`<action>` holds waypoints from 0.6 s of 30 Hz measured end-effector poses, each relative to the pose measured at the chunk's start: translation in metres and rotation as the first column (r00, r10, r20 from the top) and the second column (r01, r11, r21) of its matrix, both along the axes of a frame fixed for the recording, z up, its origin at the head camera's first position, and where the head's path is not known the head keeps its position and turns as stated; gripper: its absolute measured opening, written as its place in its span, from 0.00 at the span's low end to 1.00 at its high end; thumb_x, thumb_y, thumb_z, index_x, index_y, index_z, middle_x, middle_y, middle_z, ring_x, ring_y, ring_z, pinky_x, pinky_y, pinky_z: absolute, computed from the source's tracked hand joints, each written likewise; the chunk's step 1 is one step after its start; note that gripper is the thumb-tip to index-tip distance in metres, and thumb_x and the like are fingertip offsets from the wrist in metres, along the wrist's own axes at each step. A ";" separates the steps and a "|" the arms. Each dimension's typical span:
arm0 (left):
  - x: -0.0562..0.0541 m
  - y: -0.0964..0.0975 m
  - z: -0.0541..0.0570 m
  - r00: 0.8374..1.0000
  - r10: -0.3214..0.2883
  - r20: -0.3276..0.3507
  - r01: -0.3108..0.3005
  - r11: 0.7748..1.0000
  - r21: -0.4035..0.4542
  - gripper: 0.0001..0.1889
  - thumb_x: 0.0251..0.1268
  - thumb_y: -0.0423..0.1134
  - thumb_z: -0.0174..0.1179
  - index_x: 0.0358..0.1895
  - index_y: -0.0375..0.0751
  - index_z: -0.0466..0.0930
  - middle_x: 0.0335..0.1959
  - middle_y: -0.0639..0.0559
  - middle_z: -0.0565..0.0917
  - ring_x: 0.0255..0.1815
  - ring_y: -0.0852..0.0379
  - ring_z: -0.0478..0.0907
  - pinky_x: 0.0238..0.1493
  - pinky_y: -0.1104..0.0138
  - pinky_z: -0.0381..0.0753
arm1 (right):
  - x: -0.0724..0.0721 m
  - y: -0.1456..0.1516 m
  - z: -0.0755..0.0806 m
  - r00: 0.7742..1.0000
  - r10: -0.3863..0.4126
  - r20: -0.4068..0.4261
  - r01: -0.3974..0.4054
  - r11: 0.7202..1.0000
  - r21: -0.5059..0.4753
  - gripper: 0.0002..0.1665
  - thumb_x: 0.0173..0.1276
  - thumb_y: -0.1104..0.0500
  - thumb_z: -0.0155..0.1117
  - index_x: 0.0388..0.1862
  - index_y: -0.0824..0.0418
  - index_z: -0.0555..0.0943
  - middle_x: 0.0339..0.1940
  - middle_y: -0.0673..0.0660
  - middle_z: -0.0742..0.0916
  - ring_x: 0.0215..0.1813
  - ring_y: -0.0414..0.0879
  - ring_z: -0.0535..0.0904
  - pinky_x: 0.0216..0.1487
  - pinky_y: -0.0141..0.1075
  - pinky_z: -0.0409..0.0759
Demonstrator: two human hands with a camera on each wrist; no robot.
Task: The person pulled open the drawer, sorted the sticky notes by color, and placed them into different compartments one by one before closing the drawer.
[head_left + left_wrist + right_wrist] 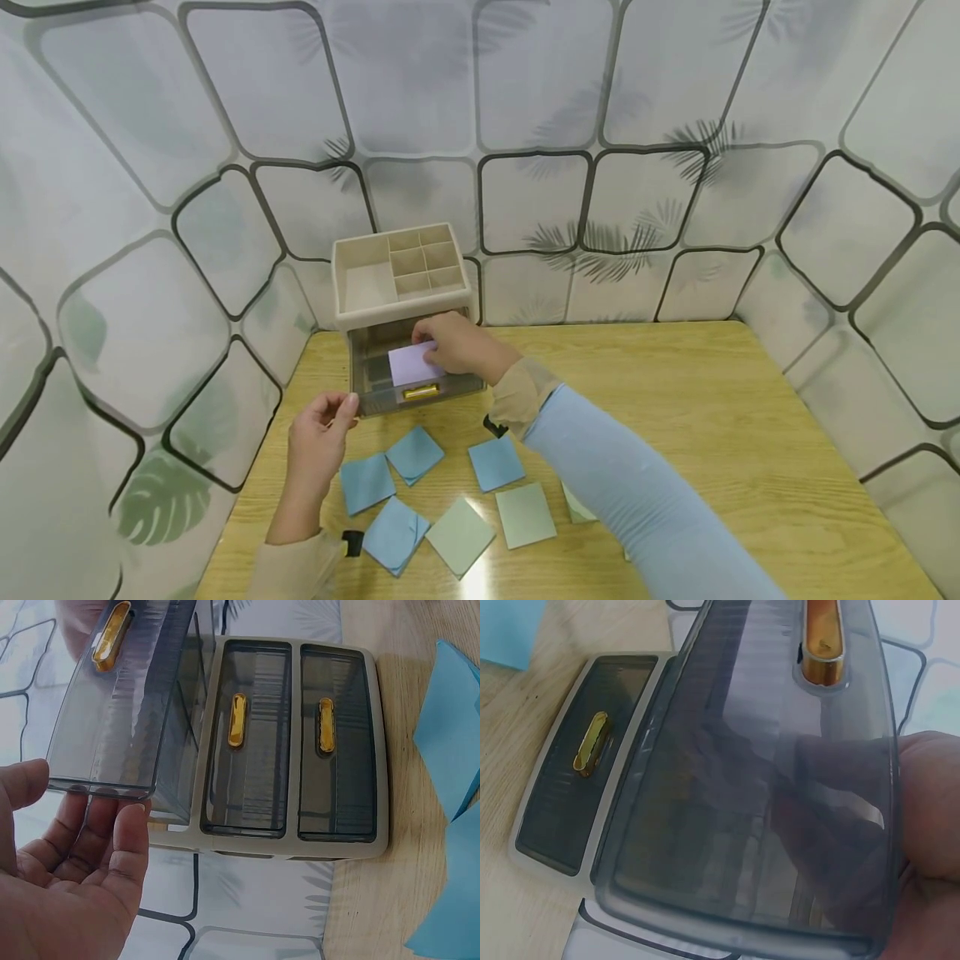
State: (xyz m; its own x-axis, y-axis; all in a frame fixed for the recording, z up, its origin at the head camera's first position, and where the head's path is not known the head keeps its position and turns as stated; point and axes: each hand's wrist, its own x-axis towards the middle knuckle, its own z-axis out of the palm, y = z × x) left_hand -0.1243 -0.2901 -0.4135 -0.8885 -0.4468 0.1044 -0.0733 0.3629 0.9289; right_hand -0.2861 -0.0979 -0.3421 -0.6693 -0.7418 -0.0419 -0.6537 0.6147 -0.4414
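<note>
A cream desk organizer (405,313) stands at the back left of the table, its smoky clear top drawer (384,402) pulled out. My left hand (313,446) holds the drawer's left front corner. In the left wrist view, its thumb and fingers (129,836) meet the drawer's end. Reaching into the drawer, my right hand (459,346) pinches a light purple paper square (411,365) between thumb and fingers. In the right wrist view the right hand (934,817) shows partly through the drawer's tinted front. A gold handle (421,391) sits on that front.
Blue paper squares (367,483) and pale green paper squares (525,515) lie in front of the organizer on the wooden table (720,433). Some green ones are partly hidden by my right sleeve (637,483). Two lower drawers (247,780) are closed. Patterned walls (536,204) surround the table.
</note>
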 end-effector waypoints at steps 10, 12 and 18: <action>0.001 0.002 0.001 1.000 -0.003 -0.014 0.003 1.000 0.018 0.14 0.81 0.40 0.61 0.49 0.28 0.83 0.37 0.55 0.84 0.39 0.72 0.82 0.43 0.80 0.83 | 0.003 -0.001 -0.004 0.998 0.010 -0.054 -0.007 0.998 0.055 0.18 0.80 0.62 0.65 0.66 0.61 0.83 0.66 0.58 0.88 0.68 0.52 0.83 0.68 0.43 0.82; 0.001 0.002 0.001 1.000 -0.002 -0.019 0.003 1.000 0.014 0.14 0.81 0.40 0.61 0.48 0.28 0.83 0.36 0.55 0.84 0.39 0.70 0.83 0.43 0.80 0.83 | 0.003 -0.002 -0.005 0.998 0.013 -0.065 -0.008 0.998 0.065 0.19 0.80 0.62 0.65 0.66 0.61 0.84 0.66 0.58 0.88 0.68 0.52 0.84 0.68 0.43 0.82; 0.001 0.002 0.000 1.000 -0.002 -0.018 0.002 1.000 0.000 0.14 0.81 0.41 0.61 0.48 0.29 0.83 0.36 0.56 0.84 0.40 0.69 0.84 0.43 0.80 0.83 | 0.002 -0.002 -0.005 0.996 0.023 -0.088 -0.015 0.996 0.091 0.18 0.80 0.62 0.66 0.65 0.60 0.85 0.64 0.57 0.89 0.67 0.52 0.85 0.67 0.43 0.83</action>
State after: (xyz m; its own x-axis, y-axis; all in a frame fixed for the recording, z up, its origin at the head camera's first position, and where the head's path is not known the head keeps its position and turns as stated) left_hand -0.1233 -0.2885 -0.4138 -0.8875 -0.4447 0.1207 -0.0554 0.3630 0.9301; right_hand -0.2840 -0.1004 -0.3473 -0.6594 -0.7502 -0.0501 -0.6997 0.6366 -0.3243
